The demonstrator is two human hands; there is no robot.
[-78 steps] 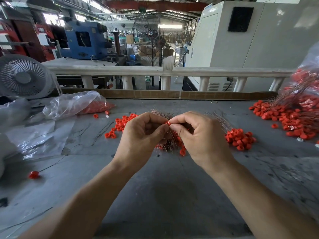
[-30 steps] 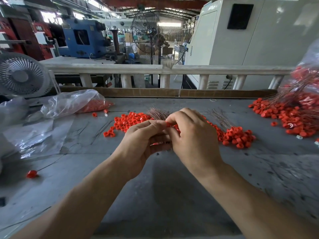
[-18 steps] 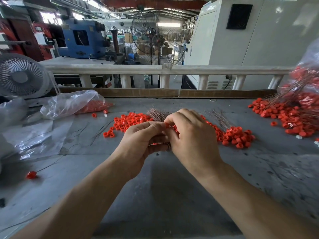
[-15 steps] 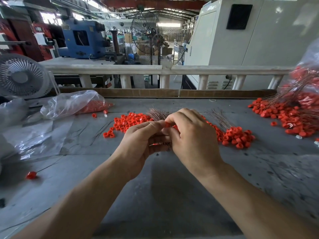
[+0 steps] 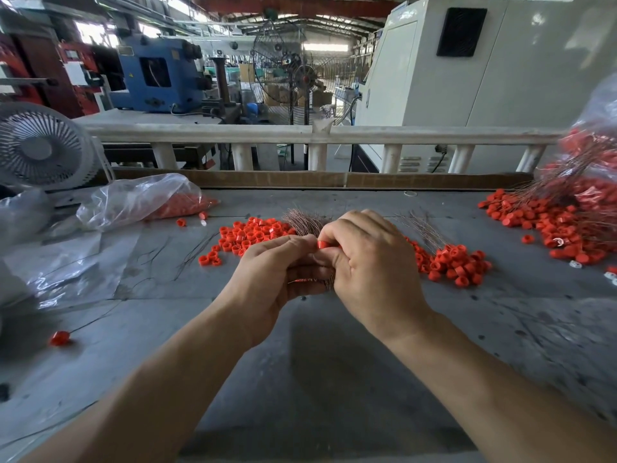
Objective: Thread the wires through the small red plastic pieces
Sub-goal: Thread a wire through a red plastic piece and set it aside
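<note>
Vs. 2.6 s back: both hands have dropped lower and closed in tight; since ~1 s ago almost no shift, so fine alignment work, not a new pick. Left hand [image 5: 277, 272] and right hand [image 5: 370, 262] now pressed together over the grey desk [image 5: 334, 379]. Right hand's thumb and forefinger pinch one small red plastic ring piece [image 5: 323, 244]; left hand's fingers are curled round a bundle of thin coppery wires [image 5: 305, 222], whose ends fan out behind the knuckles. Judgement: a wire tip is being fed into the ring; can't see whether it's through, contact point hidden by fingers.

Supply: loose pile of red rings [image 5: 253, 233] just behind left hand, second pile [image 5: 454, 262] right of right hand.

Containers: crumpled clear plastic bag [image 5: 140, 198] far left, lying on its side, holds more red pieces, a few spilled at its mouth. Clear bag at right edge [image 5: 597, 155] holds red pieces w/ wires, prob. finished ones; heap spills from it onto the desk.
</note>
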